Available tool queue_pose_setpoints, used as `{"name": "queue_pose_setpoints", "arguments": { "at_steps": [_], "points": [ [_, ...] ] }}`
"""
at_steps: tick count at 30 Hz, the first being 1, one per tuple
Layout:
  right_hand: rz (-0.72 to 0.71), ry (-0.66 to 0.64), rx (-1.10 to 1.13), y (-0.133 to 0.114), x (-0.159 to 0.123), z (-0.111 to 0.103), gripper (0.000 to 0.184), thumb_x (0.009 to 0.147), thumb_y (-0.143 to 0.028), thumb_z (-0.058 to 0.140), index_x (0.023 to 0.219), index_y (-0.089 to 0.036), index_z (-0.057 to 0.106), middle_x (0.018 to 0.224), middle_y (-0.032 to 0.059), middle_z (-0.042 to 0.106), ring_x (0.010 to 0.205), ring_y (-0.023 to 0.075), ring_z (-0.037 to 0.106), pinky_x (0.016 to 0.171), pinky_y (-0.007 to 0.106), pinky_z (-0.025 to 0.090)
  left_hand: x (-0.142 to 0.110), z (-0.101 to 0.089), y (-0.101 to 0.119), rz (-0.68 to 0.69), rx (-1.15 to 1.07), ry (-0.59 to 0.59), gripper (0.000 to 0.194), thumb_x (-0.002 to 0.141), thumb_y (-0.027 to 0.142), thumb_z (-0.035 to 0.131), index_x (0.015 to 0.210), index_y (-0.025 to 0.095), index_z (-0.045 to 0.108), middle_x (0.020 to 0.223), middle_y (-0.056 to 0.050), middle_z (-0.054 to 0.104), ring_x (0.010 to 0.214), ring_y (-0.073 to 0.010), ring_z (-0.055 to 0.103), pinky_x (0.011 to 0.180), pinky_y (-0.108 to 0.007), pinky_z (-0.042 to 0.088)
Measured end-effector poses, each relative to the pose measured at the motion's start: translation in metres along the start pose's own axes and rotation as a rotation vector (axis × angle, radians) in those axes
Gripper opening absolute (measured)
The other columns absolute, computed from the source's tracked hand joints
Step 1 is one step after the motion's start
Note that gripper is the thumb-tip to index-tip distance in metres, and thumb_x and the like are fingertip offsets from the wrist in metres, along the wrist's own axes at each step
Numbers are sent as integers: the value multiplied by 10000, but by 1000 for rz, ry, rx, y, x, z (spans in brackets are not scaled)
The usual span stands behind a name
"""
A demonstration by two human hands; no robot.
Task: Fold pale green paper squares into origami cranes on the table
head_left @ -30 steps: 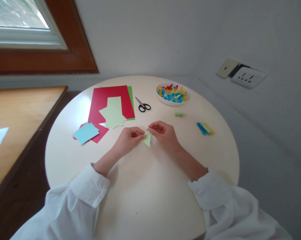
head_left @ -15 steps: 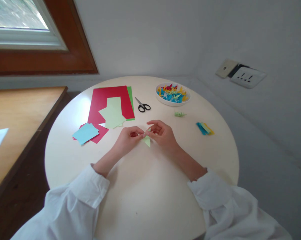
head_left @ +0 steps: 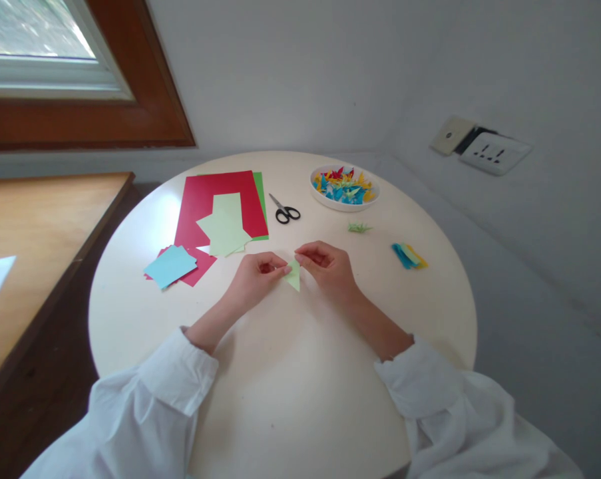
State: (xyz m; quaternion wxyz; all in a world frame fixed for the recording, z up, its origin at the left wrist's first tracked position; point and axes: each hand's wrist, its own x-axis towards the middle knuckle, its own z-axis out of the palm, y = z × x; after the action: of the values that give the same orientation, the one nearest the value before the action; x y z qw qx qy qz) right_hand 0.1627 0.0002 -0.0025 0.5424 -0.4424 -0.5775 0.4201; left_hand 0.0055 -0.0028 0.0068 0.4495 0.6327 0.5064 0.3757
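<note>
While the left hand [head_left: 263,276] clamps a pale green triangle [head_left: 294,278] between thumb and finger over the middle of the table [head_left: 300,392], the right hand's [head_left: 330,269] thumb and finger meet its far edge, close together; whether they grip it, I cannot tell. With the triangle as clock centre, blue cards [head_left: 171,266] lie at nine, slips [head_left: 405,256] at three, green folds [head_left: 359,227] at two, pale sheets [head_left: 226,229] on red paper [head_left: 198,196] at eleven, scissors [head_left: 282,209] at twelve and, farthest, a bowl [head_left: 337,205] of coloured folds [head_left: 349,193] at one.
</note>
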Motion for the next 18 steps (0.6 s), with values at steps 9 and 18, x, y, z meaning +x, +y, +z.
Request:
{"name": "queue_pose_setpoints", "arguments": {
  "at_steps": [9,18],
  "points": [
    [66,-210,61,-6,6,-17,132,647,-277,697,721,-178,648,694,-3,633,639,106,561,628,256,459,-2,-3,2,-79,-145,-104,233,634,371,688,630,141,653,605,1,592,514,-79,439,486,-220,317],
    [228,-334,227,3,5,-19,251,639,-371,721,779,-166,690,676,-6,611,622,97,509,606,257,407,-4,-4,2,-117,-323,-239,251,618,386,722,688,148,689,665,-15,619,580,-90,475,565,-240,350]
  ]
}}
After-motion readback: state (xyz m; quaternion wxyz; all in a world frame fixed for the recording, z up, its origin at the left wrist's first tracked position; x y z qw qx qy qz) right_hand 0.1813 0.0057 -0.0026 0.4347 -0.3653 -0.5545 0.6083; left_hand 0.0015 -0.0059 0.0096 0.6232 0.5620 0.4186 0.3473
